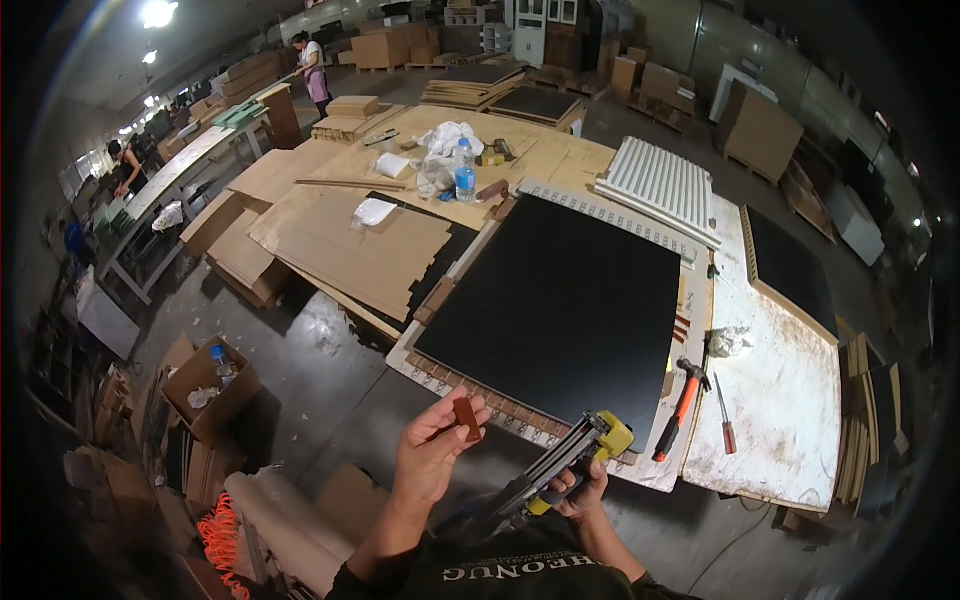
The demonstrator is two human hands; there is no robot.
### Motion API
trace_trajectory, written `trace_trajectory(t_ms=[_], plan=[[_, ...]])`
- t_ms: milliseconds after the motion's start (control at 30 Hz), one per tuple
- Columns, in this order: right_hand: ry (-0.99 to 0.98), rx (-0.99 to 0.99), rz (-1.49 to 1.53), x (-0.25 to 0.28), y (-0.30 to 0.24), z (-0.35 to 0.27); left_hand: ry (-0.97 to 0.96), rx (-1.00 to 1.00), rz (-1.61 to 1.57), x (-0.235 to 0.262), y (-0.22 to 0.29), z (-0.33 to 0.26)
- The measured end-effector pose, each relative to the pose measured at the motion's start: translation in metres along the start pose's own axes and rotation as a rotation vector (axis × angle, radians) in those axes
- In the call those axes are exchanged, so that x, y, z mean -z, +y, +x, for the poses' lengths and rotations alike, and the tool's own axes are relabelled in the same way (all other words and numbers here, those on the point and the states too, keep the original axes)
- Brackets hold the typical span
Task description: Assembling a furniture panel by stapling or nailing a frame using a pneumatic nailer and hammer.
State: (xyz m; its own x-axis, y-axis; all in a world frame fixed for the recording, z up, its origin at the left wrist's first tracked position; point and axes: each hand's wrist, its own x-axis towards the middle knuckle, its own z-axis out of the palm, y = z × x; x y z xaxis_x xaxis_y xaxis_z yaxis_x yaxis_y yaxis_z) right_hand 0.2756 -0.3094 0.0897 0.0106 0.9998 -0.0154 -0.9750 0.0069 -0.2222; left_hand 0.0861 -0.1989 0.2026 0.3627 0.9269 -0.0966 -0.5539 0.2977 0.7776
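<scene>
Raised near the table's front edge, my left hand (432,450) pinches a small reddish-brown flat block (467,420) between thumb and fingers. My right hand (583,490) grips the handle of a yellow and black nail gun (612,436), held tilted in front of my body. Beyond both hands lies a large black panel (560,295) on the table, with a row of brown and white pieces (470,388) along its near edge. Several small red-brown pieces (682,325) rest beside its right edge.
To the right lie a claw hammer (683,408) and a screwdriver (727,425). White slatted panels (655,185), a water bottle (465,172) and cardboard sheets (350,250) occupy the table. An open carton (212,385) and an orange coiled hose (218,545) are at lower left. Two people work far left.
</scene>
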Motion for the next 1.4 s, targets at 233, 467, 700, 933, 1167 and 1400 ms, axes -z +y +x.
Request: trace_trajectory(t_ms=[233,467,700,933,1167,1400], plan=[[-0.018,0.003,0.044,0.006,0.029,0.007,0.047,0.107,0.006,0.012,0.012,-0.005],[0.067,-0.031,0.053,0.008,0.043,0.011,-0.085,0.262,-0.423,0.032,0.016,-0.005],[-0.064,-0.074,0.182,0.016,0.048,0.010,-0.242,0.243,-0.391,0.032,0.015,-0.004],[-0.116,-0.029,0.166,-0.002,0.045,0.017,-0.209,0.285,-0.255,0.027,0.014,-0.002],[-0.123,-0.037,0.185,0.008,0.043,0.014,-0.219,0.287,-0.197,0.031,0.011,0.000],[-0.151,-0.057,0.207,0.008,0.044,0.017,-0.192,0.130,0.403,-0.007,0.016,-0.004]])
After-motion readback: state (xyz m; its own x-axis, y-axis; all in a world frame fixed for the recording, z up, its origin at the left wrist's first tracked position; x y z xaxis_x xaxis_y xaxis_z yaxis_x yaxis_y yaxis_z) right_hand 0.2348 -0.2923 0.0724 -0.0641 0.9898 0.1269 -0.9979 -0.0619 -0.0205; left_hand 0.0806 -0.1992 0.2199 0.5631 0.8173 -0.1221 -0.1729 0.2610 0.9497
